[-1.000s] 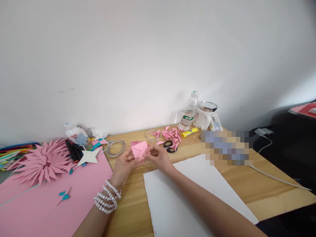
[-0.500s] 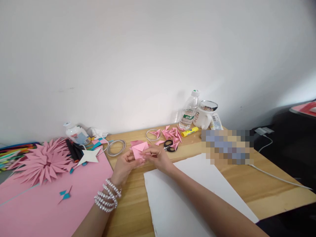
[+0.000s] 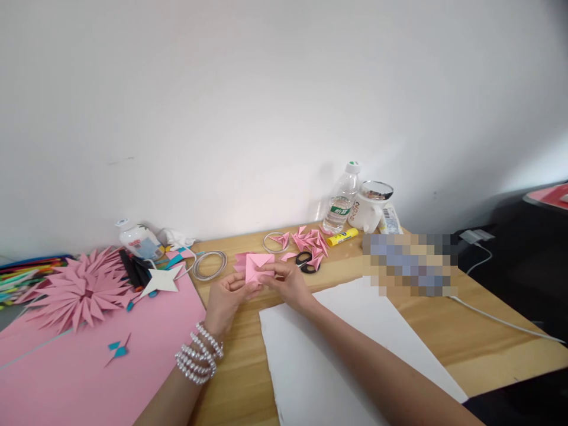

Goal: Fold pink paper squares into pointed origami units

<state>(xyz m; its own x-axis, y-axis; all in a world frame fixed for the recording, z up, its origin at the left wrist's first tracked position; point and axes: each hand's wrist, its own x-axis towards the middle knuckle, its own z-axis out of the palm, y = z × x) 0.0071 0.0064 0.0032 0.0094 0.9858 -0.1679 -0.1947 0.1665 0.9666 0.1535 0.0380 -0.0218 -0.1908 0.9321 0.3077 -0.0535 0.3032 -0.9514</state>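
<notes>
**Over the wooden surface [image 3: 235, 373], a creased pink square [image 3: 261, 264] between two hands**

Near the middle of the surface, both hands grip the pink square, its diagonal crease lines facing the camera. The left hand [image 3: 228, 296] pinches its lower left part, thumb in front; a band of pearly beads [image 3: 197, 358] circles that wrist. The right hand [image 3: 286, 284] holds the lower right part, its fingers lying close together over the paper. Another pink piece shows just behind the square's left edge; whether the two are joined cannot be told.

Beyond the right hand lie black-handled scissors [image 3: 304, 258], touching a cluster of folded pink pieces [image 3: 310, 238]. A yellow glue stick [image 3: 342, 237] rests just beside the cluster, with a water bottle [image 3: 339, 207] and a white mug [image 3: 366, 212] behind it. Below the right forearm is a white sheet [image 3: 306, 367]. To the left, a coiled cable [image 3: 207, 266] sits near a white four-pointed star [image 3: 162, 281] and a large spiky pink paper ring [image 3: 91, 302].
</notes>
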